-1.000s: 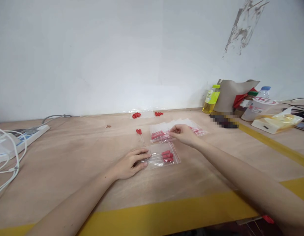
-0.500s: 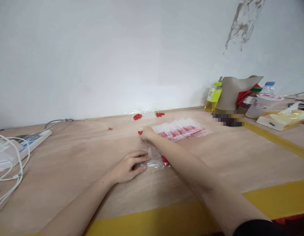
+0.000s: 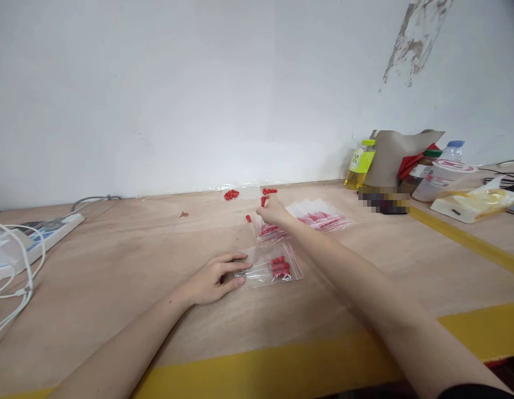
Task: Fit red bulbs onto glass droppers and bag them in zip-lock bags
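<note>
My left hand (image 3: 221, 277) lies with fingers apart on the left end of a clear zip bag (image 3: 296, 271). Inside that bag are several clear-stemmed droppers with red bulbs (image 3: 281, 268). Farther out, my right hand (image 3: 276, 212) pinches a dropper whose red bulb (image 3: 263, 201) sticks up past the fingertips; its stem is hidden by the hand. Just left of it, a single dropper (image 3: 249, 220) lies on the table, its stem toward a fanned row of filled zip bags (image 3: 319, 215). My right hand and forearm cover part of that row.
By the wall lie clear bags with red bulbs, one left (image 3: 231, 195) and one right (image 3: 269, 191). A power strip (image 3: 61, 235) with white cables is at left. A yellow drink bottle (image 3: 360, 165), a grey bag (image 3: 390, 158) and a plastic tub (image 3: 443, 177) stand at right.
My right hand has moved away and to the right, holding a dropper. One dropper now lies apart on the table. The bag under my left hand has come into fuller view.
</note>
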Tool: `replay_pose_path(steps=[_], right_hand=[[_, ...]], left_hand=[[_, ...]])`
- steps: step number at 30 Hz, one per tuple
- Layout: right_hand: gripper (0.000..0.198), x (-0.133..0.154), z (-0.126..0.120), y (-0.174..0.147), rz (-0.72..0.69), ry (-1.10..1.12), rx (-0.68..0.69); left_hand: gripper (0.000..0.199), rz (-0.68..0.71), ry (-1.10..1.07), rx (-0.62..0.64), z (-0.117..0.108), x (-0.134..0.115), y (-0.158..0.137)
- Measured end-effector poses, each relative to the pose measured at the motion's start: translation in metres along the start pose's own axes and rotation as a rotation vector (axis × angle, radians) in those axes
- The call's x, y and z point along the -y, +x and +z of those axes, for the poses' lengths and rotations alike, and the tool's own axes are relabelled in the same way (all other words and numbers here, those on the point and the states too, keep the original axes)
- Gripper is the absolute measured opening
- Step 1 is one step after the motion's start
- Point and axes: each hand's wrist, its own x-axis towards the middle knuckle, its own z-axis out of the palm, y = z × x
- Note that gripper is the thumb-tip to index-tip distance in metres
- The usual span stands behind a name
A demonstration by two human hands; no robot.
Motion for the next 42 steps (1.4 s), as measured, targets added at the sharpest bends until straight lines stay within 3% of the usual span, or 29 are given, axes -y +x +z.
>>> replay_pose_path(steps=[5, 8, 13, 18, 22, 24, 30, 36, 40, 42], right_hand=[[0.044, -0.035, -0.055, -0.056, 0.003, 0.324, -0.216], [0.044, -0.06, -0.07, -0.087, 0.035, 0.434, -0.311], [0.04, -0.077, -0.064, -0.106, 0.193, 0.664, -0.319], [0.033, -0.073, -0.051, -0.107, 0.287, 0.872, -0.275], [0.03, -0.064, -0.046, -0.116, 0.328, 0.986, -0.247], [0.029, -0.061, -0.046, -0.121, 0.321, 1.004, -0.201], [0.025, -0.068, -0.051, -0.123, 0.207, 0.9, 0.102], [0.029, -0.072, -0.064, -0.12, 0.175, 0.613, 0.364], [0.036, -0.068, -0.069, -0.123, 0.1, 0.615, 0.576], [0.042, -0.068, -0.068, -0.123, 0.105, 0.639, 0.605]], left_hand=[[0.035, 0.009, -0.012, -0.022, 0.0, -0.001, 0.0], [0.035, 0.018, -0.009, -0.026, 0.003, -0.004, 0.002], [0.035, 0.022, 0.013, -0.026, 0.01, -0.009, 0.005], [0.035, 0.032, 0.019, -0.043, 0.01, -0.011, 0.005], [0.046, 0.013, 0.019, -0.057, 0.009, -0.013, 0.004], [0.051, -0.002, 0.016, -0.056, 0.009, -0.015, 0.004], [0.05, 0.009, 0.027, -0.039, 0.008, -0.016, 0.004], [0.05, 0.019, 0.03, -0.044, 0.009, -0.016, 0.005], [0.049, 0.018, 0.028, -0.038, 0.009, -0.016, 0.005], [0.049, 0.025, 0.025, -0.034, 0.009, -0.016, 0.006]])
